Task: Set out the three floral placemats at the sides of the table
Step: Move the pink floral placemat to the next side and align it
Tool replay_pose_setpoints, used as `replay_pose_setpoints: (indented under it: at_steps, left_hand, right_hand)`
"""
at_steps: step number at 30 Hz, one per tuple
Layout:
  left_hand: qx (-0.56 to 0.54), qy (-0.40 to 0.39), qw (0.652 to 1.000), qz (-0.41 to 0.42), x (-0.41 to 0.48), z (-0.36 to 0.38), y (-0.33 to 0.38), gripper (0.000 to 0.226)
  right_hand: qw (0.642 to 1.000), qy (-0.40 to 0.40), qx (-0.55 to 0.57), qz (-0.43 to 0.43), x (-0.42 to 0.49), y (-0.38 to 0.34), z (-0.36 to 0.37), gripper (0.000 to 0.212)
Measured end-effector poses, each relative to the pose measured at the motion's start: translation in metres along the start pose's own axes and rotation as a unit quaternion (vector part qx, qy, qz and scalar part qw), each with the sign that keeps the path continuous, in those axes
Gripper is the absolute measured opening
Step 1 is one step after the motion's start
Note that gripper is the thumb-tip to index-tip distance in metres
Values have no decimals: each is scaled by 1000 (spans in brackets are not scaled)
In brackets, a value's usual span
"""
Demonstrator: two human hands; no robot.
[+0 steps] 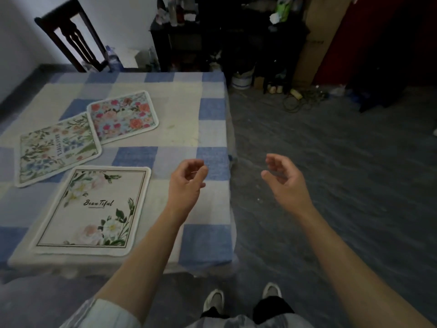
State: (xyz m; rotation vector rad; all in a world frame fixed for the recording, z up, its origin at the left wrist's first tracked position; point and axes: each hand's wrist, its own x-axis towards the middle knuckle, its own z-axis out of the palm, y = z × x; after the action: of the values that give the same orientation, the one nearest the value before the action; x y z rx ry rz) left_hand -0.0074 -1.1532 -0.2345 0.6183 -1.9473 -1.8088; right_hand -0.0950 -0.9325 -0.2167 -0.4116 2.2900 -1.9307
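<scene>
Cream rectangular floral placemat (94,209), lettered "Beautiful" among white blooms, lies nearest, by the near edge of the table under a blue-and-white checked tablecloth (212,110). Just right of it the left hand (186,181) hovers over the cloth, fingers loosely curled, holding nothing. The right hand (283,178), equally loose and empty, hangs past the table's right edge over the grey floor (343,150). Farther back lies a leafy green botanical placemat (56,150), its corner overlapping a pink-rose placemat on pale blue (123,116). A dark wooden chair (71,36) stands beyond the far edge.
</scene>
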Motion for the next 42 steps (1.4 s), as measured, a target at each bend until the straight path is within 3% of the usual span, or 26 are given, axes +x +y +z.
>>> replay_pose_setpoints:
  at_steps: [7,12,17,32,42]
  left_hand:
    - [5,82,997,12,27,58,10,7]
    - [40,144,989,7,21,139,17,19]
    - [49,177,983,-4,26,171,28,23]
    - [-23,314,948,-35,155,160,10,15]
    - [4,355,933,-53,223,146,16,18]
  right_hand:
    - [995,-81,63,1,55,29,-53,34]
    - [990,-102,94,5,100,34,-109,34]
    - [986,-143,89,-3,141,40,-135,36]
    - [968,-243,-38,-50,311,35,-68,38]
    - [943,-330,-13,-45,399,53,5,36]
